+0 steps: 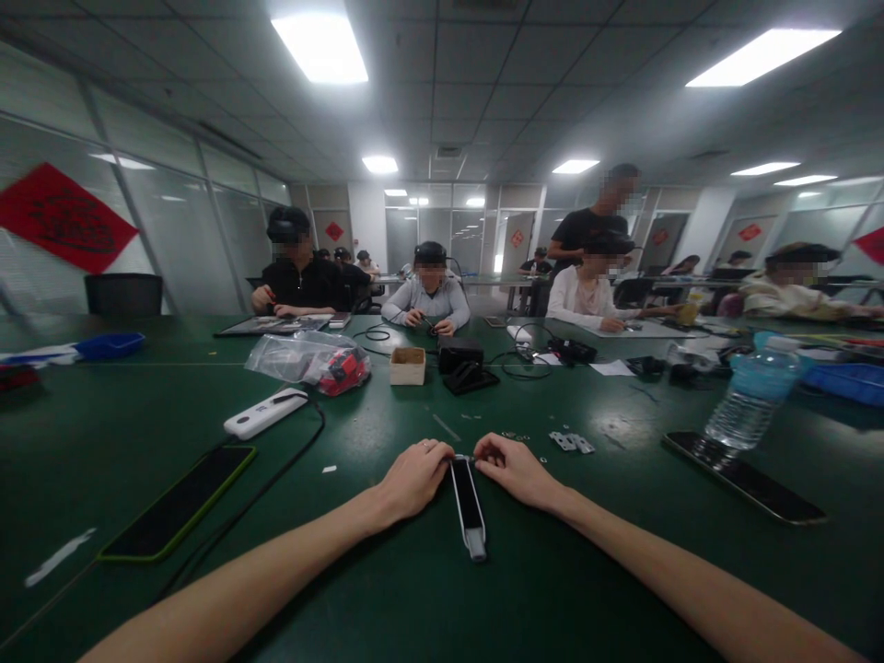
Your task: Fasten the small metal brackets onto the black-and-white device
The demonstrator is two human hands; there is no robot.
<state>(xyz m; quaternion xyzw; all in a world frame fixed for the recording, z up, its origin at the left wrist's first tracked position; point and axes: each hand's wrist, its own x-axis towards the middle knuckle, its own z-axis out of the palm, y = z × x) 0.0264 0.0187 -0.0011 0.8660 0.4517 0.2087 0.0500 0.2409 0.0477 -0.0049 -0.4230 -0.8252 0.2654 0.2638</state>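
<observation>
A slim black-and-white stick-shaped device (pixel 468 505) lies on the dark green table (pixel 359 589), pointing away from me. My left hand (pixel 412 478) rests curled against its far end from the left. My right hand (pixel 515 468) meets it from the right, fingertips pinched together at the device's tip. Whatever sits between the fingertips is too small to name. Small metal parts (pixel 572 442) lie scattered just beyond my right hand.
A phone in a green case (pixel 180 502) and a white power bank (pixel 265 412) with a black cable lie at left. A second phone (pixel 742 476) and a water bottle (pixel 752 394) stand at right. A plastic bag (pixel 310 359), a small box (pixel 407 365) and several seated people fill the far side.
</observation>
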